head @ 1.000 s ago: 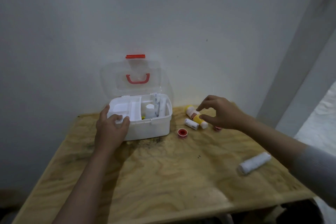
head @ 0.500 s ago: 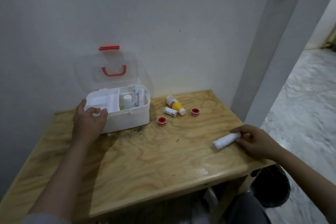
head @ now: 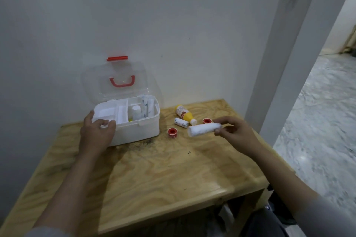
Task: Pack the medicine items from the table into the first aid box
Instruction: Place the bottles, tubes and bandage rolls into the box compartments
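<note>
The white first aid box (head: 142, 131) stands open at the table's back left, its clear lid (head: 119, 81) with a red handle leaning up against the wall. Inside I see a white bottle and wrapped items. My left hand (head: 96, 133) grips the box's front left rim. My right hand (head: 234, 132) holds a white bandage roll (head: 203, 129) by one end, lifted above the table to the right of the box. On the table lie a yellow bottle (head: 184, 115), a small wrapped roll (head: 181, 122) and two red tape rolls (head: 172, 132) (head: 207, 120).
The wooden table (head: 163, 175) stands against a white wall. A white door frame (head: 285, 63) rises at the right, with a marble floor (head: 317, 131) beyond it. A dark object sits under the table's right edge.
My right hand left the yellow bottle, reached to the bandage roll near the table's right edge, picked it up and carried it toward the box. The left hand stayed on the box.
</note>
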`<state>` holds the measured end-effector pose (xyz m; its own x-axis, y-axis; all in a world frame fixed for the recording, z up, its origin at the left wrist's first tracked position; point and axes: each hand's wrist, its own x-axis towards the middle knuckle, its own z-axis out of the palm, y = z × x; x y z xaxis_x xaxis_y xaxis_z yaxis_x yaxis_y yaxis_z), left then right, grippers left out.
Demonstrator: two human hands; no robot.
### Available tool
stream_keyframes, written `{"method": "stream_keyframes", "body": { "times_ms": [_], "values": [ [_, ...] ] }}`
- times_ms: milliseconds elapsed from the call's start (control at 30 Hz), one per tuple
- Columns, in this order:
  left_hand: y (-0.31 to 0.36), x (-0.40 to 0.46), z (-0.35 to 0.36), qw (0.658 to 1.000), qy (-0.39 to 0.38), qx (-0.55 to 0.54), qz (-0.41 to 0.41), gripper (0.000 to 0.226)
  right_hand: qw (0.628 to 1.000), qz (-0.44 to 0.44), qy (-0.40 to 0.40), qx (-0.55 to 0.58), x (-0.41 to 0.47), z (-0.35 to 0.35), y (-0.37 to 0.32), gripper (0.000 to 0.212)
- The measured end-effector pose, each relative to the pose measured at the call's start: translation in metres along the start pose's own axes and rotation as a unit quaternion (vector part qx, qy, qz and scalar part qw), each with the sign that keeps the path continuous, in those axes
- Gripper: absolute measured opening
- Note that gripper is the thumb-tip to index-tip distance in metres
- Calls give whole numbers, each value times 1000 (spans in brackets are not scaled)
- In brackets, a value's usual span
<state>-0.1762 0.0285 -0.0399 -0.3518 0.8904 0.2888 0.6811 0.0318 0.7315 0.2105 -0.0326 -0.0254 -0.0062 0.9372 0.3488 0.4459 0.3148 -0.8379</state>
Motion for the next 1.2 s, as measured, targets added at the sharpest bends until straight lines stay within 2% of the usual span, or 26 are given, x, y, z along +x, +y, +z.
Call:
{"method": "stream_keyframes", "body": {
  "times_ms": [133, 433, 533, 667, 833, 1033, 1200],
  "values": [
    [2, -2, -1, 1000, 3, -5, 2, 40, 998, -28, -20, 53, 36, 38, -41, 26],
    [-1, 2, 0, 1000, 8, -5, -2, 41, 991, -106, -81, 3, 133, 124, -129, 14],
    [-1, 0, 0, 1000, 8, -7, 4, 46, 985, -111, -122, -53, 163, 158, -148, 15],
    [-1, -1, 0, 999, 11, 21, 22, 58, 958, -104, -211, -163, 187, 199, -152, 20],
    [-5, 0, 2, 999, 19, 30, 30, 63, 930, -96, -280, -219, 194, 226, -139, 24],
    [-7, 1, 4, 999, 20, 38, 27, 62, 922, -130, -266, -248, 191, 233, -129, 26],
    [-5, 0, 4, 999, 19, 43, 19, 62, 936, -152, -215, -232, 194, 195, -126, 18]
  ]
}}
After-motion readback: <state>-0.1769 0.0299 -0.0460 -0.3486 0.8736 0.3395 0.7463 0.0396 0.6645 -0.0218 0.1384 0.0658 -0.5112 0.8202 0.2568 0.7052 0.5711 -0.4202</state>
